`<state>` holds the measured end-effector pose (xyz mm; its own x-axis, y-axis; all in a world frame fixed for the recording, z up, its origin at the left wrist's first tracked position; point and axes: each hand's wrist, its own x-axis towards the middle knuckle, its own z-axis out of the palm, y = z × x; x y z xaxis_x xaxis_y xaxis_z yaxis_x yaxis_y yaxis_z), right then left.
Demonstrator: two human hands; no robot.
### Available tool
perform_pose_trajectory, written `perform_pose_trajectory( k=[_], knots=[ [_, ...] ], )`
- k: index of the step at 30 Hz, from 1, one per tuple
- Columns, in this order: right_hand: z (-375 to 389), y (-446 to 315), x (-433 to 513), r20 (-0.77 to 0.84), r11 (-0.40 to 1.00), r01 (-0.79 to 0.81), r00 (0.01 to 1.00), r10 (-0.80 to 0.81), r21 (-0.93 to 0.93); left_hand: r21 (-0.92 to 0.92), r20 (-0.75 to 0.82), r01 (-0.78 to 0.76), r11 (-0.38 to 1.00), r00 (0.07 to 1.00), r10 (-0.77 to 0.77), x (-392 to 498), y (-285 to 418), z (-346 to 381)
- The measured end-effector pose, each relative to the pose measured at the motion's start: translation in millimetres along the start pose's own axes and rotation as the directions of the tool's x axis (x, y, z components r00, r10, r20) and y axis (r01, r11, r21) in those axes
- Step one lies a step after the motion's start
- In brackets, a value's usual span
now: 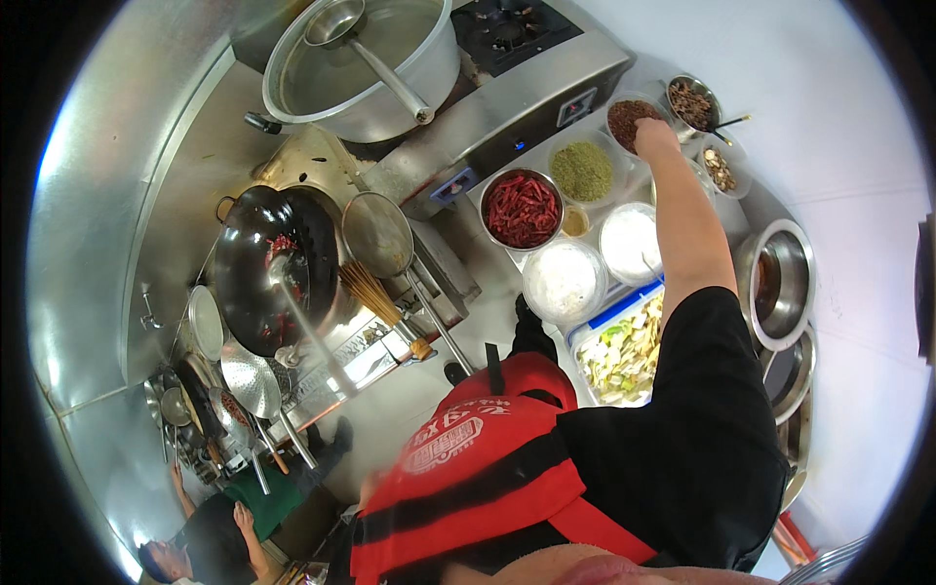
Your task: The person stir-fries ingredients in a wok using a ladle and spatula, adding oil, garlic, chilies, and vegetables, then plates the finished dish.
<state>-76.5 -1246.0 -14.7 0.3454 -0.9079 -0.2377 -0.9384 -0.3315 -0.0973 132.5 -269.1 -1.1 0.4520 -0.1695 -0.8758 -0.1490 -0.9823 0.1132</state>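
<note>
My right hand reaches into a clear tub of reddish-brown Sichuan peppercorns. Its fingertips are down among the grains, so whether they pinch any is hidden. My left hand is out of view; only a blurred bit of skin shows beside the red apron. Around the right hand stand a steel pot of dark dried spices, a tub of green peppercorns and a steel pot of dried red chillies. A black wok on the left contains red bits and a ladle, its handle blurred.
A large pot of liquid stands near a gas burner. A strainer and bamboo brush lie beside the wok. Two tubs of white powder adjoin a box of chopped vegetables. Another person is at lower left.
</note>
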Motion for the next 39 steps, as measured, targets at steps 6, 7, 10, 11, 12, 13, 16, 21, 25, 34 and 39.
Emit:
perform_pose_trajectory(
  k=[6,7,10,11,12,13,16,21,25,34,39],
  knots=[
    [-7.4,5.8,17.8,0.007,0.985,0.126,0.992,-0.126,-0.12,-0.02,0.01,0.046,0.999,0.999,-0.046,-33.7,20.0,13.4],
    [-7.0,16.1,20.9,-0.044,0.996,0.085,0.995,-0.084,0.008,-0.022,0.011,0.043,0.999,0.999,-0.043,-34.5,21.8,15.0],
    [-9.7,30.2,20.0,0.0,0.761,-0.114,0.989,0.148,0.639,-0.029,0.014,0.029,0.999,0.999,-0.029,-37.8,23.5,24.5],
    [-1.8,32.1,20.9,0.03,0.509,-0.129,0.98,0.198,0.851,-0.035,0.013,0.02,0.999,1.0,-0.02,-37.3,22.5,26.8],
    [10.0,49.9,23.3,0.065,0.199,-0.116,0.967,0.246,0.973,-0.023,0.015,-0.013,1.0,1.0,0.013,-28.5,24.6,21.8],
    [13.9,52.5,26.6,0.123,-0.129,-0.092,0.96,0.252,0.987,-0.02,0.011,-0.039,0.999,0.999,0.039,-27.2,22.0,24.0],
    [14.0,30.6,-6.8,0.089,-0.469,-0.052,0.994,0.058,0.882,0.017,0.003,-0.127,0.992,0.992,0.127,-19.9,14.9,35.6],
    [-21.7,-138.3,-98.7,0.193,-0.383,-0.32,0.923,-0.333,0.867,0.038,-0.089,-0.196,0.98,0.976,0.198,-6.6,-5.5,53.2],
    [-45.2,-341.7,-192.4,0.178,-0.196,-0.371,0.763,-0.621,0.908,-0.299,-0.186,-0.023,0.954,0.982,-0.035,23.6,-42.7,77.8],
    [-66.5,-610.8,-268.5,0.175,0.399,0.189,0.678,-0.714,0.897,-0.17,-0.268,-0.127,0.977,0.96,0.078,49.4,-178.6,154.9],
    [-54.1,-636.1,-300.8,-0.045,0.575,0.593,0.717,-0.695,0.563,-0.37,0.019,0.133,0.919,0.991,-0.136,4.3,-182.5,130.3]
  ],
)
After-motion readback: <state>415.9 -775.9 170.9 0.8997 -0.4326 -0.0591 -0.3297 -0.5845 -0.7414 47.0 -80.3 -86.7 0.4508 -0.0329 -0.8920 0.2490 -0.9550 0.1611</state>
